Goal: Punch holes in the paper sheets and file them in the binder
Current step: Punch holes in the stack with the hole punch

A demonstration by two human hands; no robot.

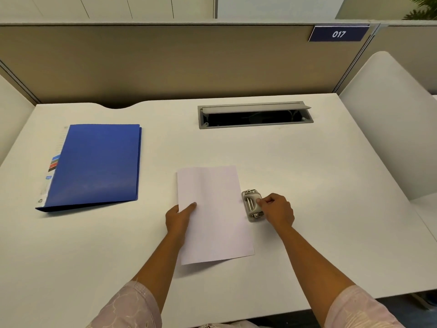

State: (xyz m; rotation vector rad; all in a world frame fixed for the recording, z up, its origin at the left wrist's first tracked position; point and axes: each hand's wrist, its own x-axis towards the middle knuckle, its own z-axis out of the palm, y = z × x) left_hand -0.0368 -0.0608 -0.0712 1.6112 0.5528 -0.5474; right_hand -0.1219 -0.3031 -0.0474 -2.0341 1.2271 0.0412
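Flat white paper sheet (217,221) in left hand (178,218) pinch; right hand (277,210) grips grey metal hole punch (250,202).

binder (94,164): 1 was counted
paper (212,221): 1 sheet/stack was seen, exact qty unclear
hole punch (250,205): 1 was counted
hands: 2 were seen, left hand (178,217) & right hand (277,210)
cable hatch (255,114): 1
sign (338,33): 1

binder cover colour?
Blue, with a white spine label strip; binder shows in the head view.
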